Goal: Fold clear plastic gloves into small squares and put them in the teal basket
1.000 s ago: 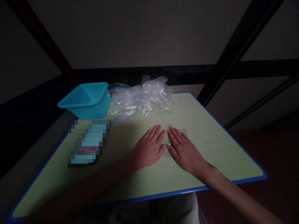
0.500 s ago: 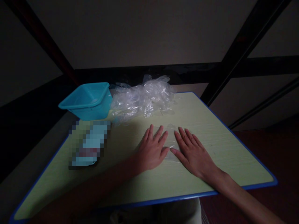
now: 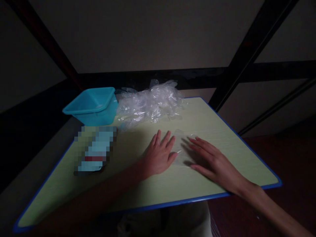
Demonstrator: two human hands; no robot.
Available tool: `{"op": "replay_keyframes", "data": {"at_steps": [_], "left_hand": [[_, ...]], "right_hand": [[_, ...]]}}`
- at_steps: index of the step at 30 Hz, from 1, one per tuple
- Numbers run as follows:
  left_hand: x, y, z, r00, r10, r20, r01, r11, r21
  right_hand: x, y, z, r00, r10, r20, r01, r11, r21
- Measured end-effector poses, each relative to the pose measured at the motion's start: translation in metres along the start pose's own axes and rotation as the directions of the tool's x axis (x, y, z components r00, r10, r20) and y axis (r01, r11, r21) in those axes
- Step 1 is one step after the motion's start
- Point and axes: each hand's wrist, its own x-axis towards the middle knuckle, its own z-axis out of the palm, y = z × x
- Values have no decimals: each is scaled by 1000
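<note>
A thin, clear plastic glove point(image 3: 182, 149) lies flat on the table, its outline faint against the surface. My left hand point(image 3: 159, 153) rests palm down on its left side, fingers spread. Over the glove's right side, my right hand point(image 3: 214, 161) is raised a little with fingers stretched out, and a shadow shows under the fingertips. Neither hand grips anything. Behind them is a loose heap of crumpled clear plastic gloves point(image 3: 155, 102) at the table's far edge.
A blue plastic basin point(image 3: 98, 115) stands at the far left corner. In front of it lies a blurred-out light blue flat object point(image 3: 98, 148). The pale table point(image 3: 222, 141) has a blue rim, with a wall behind it.
My right hand has lifted off the glove and shifted slightly right. My left hand stays pressed on it. The view has turned slightly.
</note>
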Motion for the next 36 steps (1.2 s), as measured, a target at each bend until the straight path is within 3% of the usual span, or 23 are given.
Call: {"op": "replay_keyframes", "data": {"at_steps": [5, 11, 16, 23, 30, 36], "left_hand": [[0, -1, 2, 1000, 10, -19, -10, 1000, 18], [-1, -2, 1, 1000, 15, -16, -14, 1000, 23], [0, -2, 3, 999, 14, -43, -14, 1000, -11], [-2, -5, -1, 996, 38, -83, -44, 997, -69], [-29, 0, -18, 966, 248, -78, -260, 935, -243], [-35, 1, -13, 975, 200, -95, -221, 913, -344]], "right_hand": [[-8, -10, -28, 968, -239, 73, 243, 968, -60], [-10, -16, -30, 930, -317, 186, 354, 909, -218], [-8, -20, -26, 924, -317, 216, 372, 878, -301], [-8, -22, -23, 933, -315, 171, 355, 883, -309], [-6, -19, -17, 951, -294, 93, 309, 911, -273], [-6, -14, -8, 965, -262, 31, 261, 933, -247]]}}
